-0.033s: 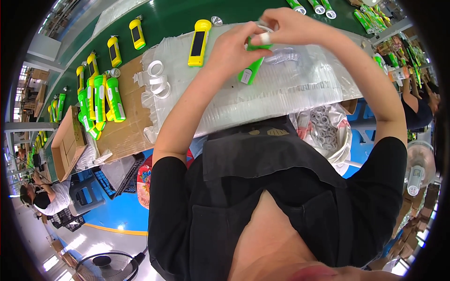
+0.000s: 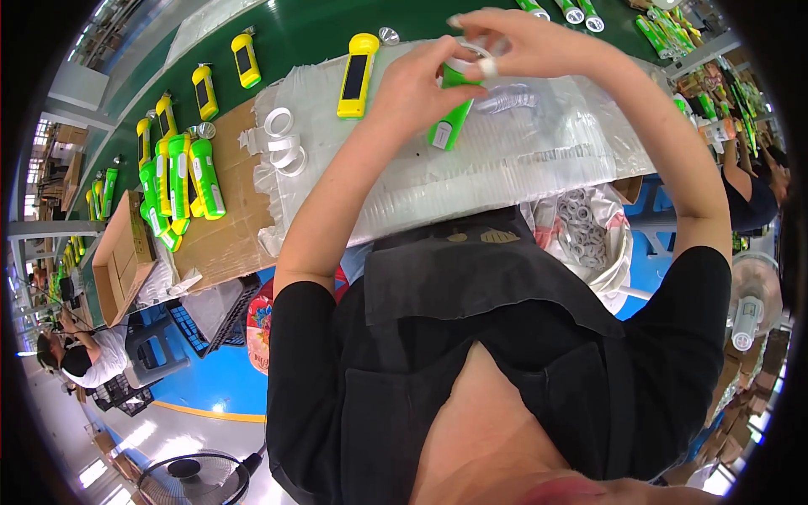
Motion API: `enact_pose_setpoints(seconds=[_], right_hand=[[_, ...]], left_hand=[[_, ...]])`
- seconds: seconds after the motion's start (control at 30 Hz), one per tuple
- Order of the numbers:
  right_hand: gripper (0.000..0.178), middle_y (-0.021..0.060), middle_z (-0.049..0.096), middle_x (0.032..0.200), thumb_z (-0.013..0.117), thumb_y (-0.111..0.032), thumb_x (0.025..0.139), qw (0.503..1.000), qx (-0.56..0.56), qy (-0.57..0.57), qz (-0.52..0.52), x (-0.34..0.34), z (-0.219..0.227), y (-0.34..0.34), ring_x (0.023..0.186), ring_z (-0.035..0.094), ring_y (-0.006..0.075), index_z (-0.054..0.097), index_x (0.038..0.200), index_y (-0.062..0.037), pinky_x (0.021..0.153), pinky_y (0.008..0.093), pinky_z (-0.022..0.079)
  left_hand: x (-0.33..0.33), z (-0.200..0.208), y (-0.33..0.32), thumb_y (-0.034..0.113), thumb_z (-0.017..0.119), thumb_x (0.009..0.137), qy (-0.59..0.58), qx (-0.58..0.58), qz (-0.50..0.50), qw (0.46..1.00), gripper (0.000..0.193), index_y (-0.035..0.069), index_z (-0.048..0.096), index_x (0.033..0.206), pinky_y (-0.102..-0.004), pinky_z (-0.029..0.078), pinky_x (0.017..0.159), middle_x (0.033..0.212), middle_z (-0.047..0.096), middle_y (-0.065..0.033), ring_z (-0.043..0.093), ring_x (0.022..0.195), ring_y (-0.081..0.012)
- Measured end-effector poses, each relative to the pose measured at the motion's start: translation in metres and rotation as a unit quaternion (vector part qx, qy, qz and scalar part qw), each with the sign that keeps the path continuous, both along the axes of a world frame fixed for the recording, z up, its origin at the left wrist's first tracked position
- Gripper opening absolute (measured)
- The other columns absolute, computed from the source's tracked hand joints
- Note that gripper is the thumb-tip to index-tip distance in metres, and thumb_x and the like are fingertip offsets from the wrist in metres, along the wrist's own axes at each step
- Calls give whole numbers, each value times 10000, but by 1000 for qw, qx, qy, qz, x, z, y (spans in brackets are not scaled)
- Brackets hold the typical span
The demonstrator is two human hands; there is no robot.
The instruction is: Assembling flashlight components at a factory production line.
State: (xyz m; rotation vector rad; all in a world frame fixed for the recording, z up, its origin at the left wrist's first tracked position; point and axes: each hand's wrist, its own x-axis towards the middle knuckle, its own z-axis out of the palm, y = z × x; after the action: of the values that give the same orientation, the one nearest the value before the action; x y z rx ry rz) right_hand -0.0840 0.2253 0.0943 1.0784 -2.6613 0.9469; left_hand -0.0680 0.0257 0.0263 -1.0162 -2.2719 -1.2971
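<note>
Right hand has edged toward eleven o'clock — fingers apart by the white ring — while the left hand clamps the green flashlight, tail toward seven o'clock.

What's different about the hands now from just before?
The right hand's fingertips lifted a little, up and to the left, and spread wider. Whether they let go of anything is unclear. The left hand still holds the green flashlight. The yellow flashlight stayed put.
</note>
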Motion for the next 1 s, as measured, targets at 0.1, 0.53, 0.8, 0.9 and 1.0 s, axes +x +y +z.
enact_pose_setpoints(seconds=[0.1, 0.53, 0.8, 0.9, 1.0], right_hand=[[485, 74, 613, 796, 781, -389, 767, 983, 154, -96, -36, 0, 1, 2, 709, 583, 165, 626, 1023, -8, 617, 298, 474], [718, 209, 666, 857, 675, -651, 757, 936, 328, -40, -121, 11, 41, -27, 789, 658, 359, 637, 971, 33, 663, 417, 507], [624, 220, 654, 787, 686, -560, 783, 925, 346, -98, -126, 12, 46, -27, 736, 648, 358, 634, 969, 33, 648, 402, 494], [506, 216, 653, 935, 727, -407, 820, 970, 213, -119, 7, 0, 38, -8, 827, 653, 311, 612, 1038, 35, 710, 386, 509], [422, 179, 609, 1022, 744, -252, 833, 974, 166, -89, 128, -10, 32, 6, 908, 635, 279, 590, 1106, 31, 781, 371, 513]], left_hand=[[4, 3, 0, 256, 857, 697, -6, -17, 2, 1000, 421, 101, 617, 1006, -304, 489, 683, 868, 665, -14, 600, 752, -178], [2, 0, -1, 263, 860, 697, 18, -13, 18, 1000, 417, 109, 618, 1000, -292, 500, 682, 848, 664, -16, 623, 751, -179], [2, 0, -1, 277, 863, 694, -16, -24, 14, 999, 443, 106, 615, 1019, -292, 510, 708, 887, 677, -31, 635, 773, -183], [3, 5, -4, 267, 857, 702, -46, -26, 7, 999, 427, 102, 616, 1013, -301, 509, 742, 954, 689, -22, 635, 809, -175], [2, 4, -4, 255, 849, 711, -56, -15, -18, 998, 407, 99, 617, 1007, -303, 504, 754, 985, 690, -6, 633, 840, -165]])
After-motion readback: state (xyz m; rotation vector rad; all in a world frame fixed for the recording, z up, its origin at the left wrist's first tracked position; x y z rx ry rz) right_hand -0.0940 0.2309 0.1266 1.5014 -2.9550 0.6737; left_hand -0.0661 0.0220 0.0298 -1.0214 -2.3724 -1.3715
